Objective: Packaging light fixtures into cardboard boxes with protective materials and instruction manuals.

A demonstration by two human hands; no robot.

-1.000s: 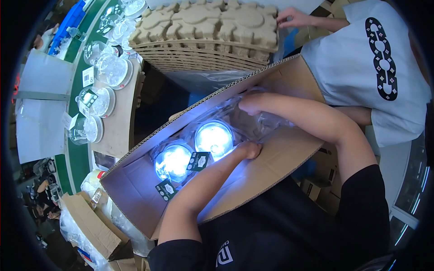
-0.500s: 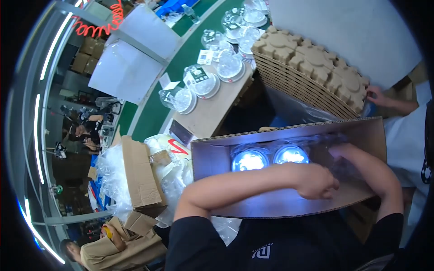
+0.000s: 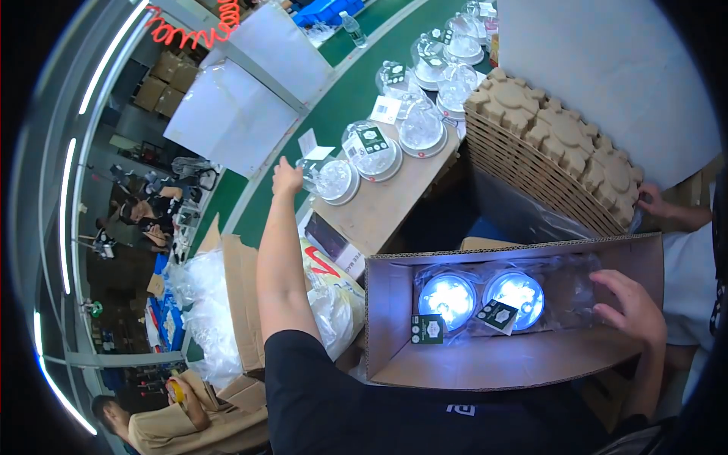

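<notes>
A long cardboard box (image 3: 500,371) stands before me. Two lit round lamps (image 3: 447,299) lie side by side in it, on clear plastic film, each with a dark green tag. My right hand (image 3: 631,303) hovers over the box's right end, fingers apart, beside the film (image 3: 569,299). Out to the left, my left hand (image 3: 287,178) is at the near end of a row of clear domes, fingers stretched out. It is right beside the nearest dome (image 3: 332,180), which has a round white base and a paper tag. Contact between them cannot be made out.
More clear domes (image 3: 421,129) line the wooden board (image 3: 368,220) by the green bench (image 3: 258,197). A stack of moulded pulp trays (image 3: 546,152) stands behind the box, another person's hand (image 3: 656,203) at its right end. Plastic wrap (image 3: 208,296) fills a carton at left.
My left hand has left the box and swung out to the nearest dome. My right hand has risen from the film. Green tags now show on the lamps, and the view has shifted.
</notes>
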